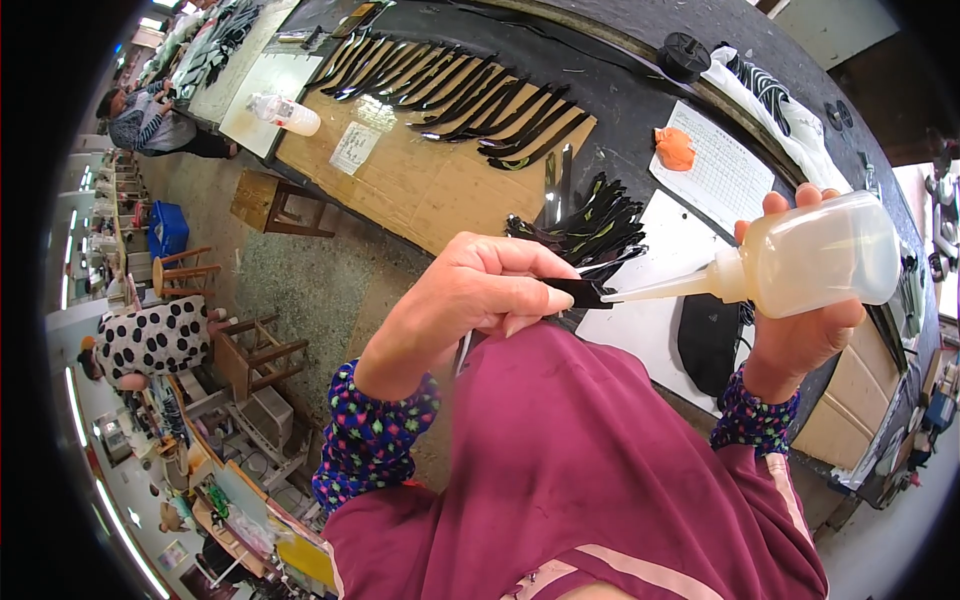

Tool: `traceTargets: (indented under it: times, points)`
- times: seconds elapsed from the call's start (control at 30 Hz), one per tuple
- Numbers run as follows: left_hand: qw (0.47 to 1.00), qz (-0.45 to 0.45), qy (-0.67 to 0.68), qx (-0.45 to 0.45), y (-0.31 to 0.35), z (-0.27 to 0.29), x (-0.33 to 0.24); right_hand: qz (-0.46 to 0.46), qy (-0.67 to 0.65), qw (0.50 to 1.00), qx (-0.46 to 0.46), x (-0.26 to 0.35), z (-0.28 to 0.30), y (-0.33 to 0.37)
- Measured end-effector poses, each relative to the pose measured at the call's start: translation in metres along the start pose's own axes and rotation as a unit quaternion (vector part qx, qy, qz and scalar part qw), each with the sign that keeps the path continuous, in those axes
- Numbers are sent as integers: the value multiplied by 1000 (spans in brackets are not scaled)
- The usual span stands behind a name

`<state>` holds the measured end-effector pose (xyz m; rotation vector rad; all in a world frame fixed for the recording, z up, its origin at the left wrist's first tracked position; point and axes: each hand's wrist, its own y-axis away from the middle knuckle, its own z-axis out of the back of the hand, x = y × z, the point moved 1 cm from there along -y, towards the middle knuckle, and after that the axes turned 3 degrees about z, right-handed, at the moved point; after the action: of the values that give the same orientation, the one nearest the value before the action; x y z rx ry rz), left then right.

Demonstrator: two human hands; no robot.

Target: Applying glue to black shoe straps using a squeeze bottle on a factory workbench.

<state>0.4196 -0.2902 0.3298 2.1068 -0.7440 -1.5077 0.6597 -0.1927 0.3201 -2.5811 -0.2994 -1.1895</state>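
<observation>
Over workbench (640, 110), right hand (800, 330) grips half-full squeeze bottle (820, 262).

the strip (585, 292) sits pinched in the left hand (480, 290) fingertips; the squeeze bottle (810, 262) nozzle touches it from their right; piled strips (590, 225) lie beyond.

We see a long desk (420, 190) of pale wood with a dark edge, curving across a speckled grey floor (300, 280). Just left of the desk stand wooden stools (272, 205), with a blue crate (168, 228) farther left. Strip lights (120, 530) glow well below the desk.
</observation>
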Motion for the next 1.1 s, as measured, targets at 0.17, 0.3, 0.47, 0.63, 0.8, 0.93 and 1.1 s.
traceTargets:
  times: [0.17,0.3,0.47,0.63,0.8,0.93,1.1]
  points:
    - [1000,-2,-1,4,0,1,-1,-1,-5,1000,-2,0,2,1]
    - [1000,0,6,14,-1,2,-2,-4,-9,1000,-4,1,3,2]
    - [1000,-7,14,-2,-3,3,1,-6,-12,1000,-1,0,5,3]
    - [1000,-8,10,-7,-3,4,0,2,-1,1000,10,-1,9,5]
    - [1000,8,21,-10,-3,3,3,-2,-33,999,10,-1,9,5]
    - [999,21,12,29,-3,4,7,-3,-36,999,18,0,3,1]
    - [999,8,-10,36,0,7,11,-15,-14,1000,18,-7,1,1]
